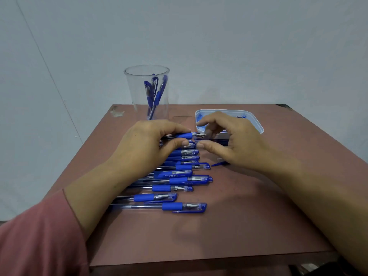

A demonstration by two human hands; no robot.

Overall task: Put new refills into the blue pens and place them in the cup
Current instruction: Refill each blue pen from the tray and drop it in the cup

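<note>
**One pen held uncapped at the far end of the row; ten waiting, three in the cup**

The bench [239, 226] carries a row [173, 206] of blue pens laid side by side, tips to the right. This layout probably keeps each unit reachable in turn. Count: ten visible. The farthest lie partly under the left grip [147, 142], so the figure may be short. The nearest ones are capped. Right of the row, just beside the right wrist, lies one small blue piece [219, 163]; cap or refill part, I cannot tell.

Over the far end of the row, the left grip pinches one pen [184, 135] by the barrel, thumb below and fingers over. The pen is level, tip to the right, with no cap. I judge this hold presents the tip end to the other side for work.

The right grip [235, 140] is spread. Thumb and forefinger stand apart either side of the tip, and a curled finger is close to or touching the point. It holds nothing I can see.

Behind it sits one tray [256, 124] with blue contents, mostly hidden and not countable; probably the refill supply, placed by the working side.

Farthest, behind the left grip, stands one clear cup [135, 92], upright. Three pens [157, 96] lean inside it, presumably the finished ones.
</note>
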